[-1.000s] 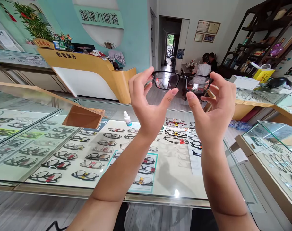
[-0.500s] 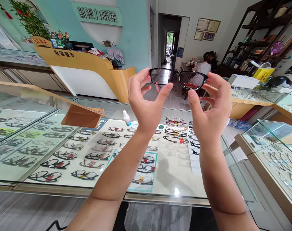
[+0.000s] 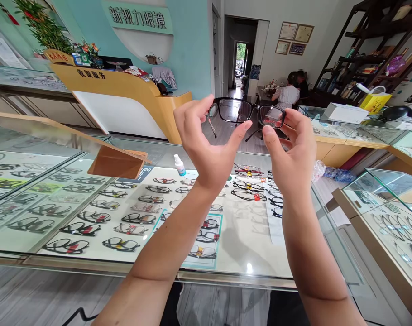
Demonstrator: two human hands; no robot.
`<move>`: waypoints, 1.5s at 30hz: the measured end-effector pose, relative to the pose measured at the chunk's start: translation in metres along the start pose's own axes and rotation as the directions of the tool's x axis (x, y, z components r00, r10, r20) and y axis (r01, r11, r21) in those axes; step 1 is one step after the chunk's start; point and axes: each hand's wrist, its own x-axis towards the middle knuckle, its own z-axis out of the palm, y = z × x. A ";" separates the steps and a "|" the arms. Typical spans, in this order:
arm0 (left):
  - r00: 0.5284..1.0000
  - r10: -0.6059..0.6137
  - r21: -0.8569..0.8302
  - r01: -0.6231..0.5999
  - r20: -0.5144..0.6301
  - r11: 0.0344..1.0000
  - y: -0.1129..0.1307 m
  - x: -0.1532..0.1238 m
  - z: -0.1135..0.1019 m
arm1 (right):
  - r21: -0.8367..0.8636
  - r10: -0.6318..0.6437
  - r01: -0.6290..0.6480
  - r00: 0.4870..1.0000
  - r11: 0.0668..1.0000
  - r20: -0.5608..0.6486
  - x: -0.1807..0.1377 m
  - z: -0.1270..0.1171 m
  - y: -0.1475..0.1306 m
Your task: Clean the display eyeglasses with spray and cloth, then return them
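Observation:
A pair of black-framed eyeglasses (image 3: 235, 110) is held up in the air between my two hands. My left hand (image 3: 206, 140) grips the left end of the frame, fingers behind and thumb below the lens. At the right end, my right hand (image 3: 289, 149) pinches the frame near the hinge. Both temples hang unfolded behind the front, and red marking shows on the right lens. Below my hands, a glass display counter (image 3: 240, 253) holds rows of spectacle frames. A small white spray bottle (image 3: 179, 165) stands on the counter, left of my left wrist.
A brown wooden stand (image 3: 117, 162) sits on the counter's left part. Another glass case (image 3: 392, 217) with frames is at the right. Beyond are a yellow and white reception desk (image 3: 124, 108), two seated people (image 3: 289, 93) and a dark shelf (image 3: 358, 59).
The eyeglasses have turned: the right side is angled farther back, and the temples now show beneath the frame. My right hand has shifted slightly left and my left hand slightly left too.

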 end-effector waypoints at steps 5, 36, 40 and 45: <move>0.999 0.046 -0.005 -0.047 -0.027 0.999 -0.002 0.001 0.001 | -0.005 -0.006 0.006 1.000 1.000 -0.017 0.001 0.000 0.002; 1.000 -0.014 -0.033 0.014 -0.002 0.999 -0.017 0.002 0.007 | -0.102 -0.088 0.077 0.991 0.992 -0.102 0.000 0.003 -0.004; 0.998 -0.063 -0.073 0.065 0.022 0.995 -0.017 0.002 0.008 | -0.110 -0.095 0.083 0.989 0.990 -0.109 0.001 0.002 -0.007; 0.999 -0.053 -0.077 0.054 0.006 0.996 -0.010 0.002 0.006 | -0.103 -0.073 0.061 0.991 0.993 -0.116 0.001 0.003 -0.005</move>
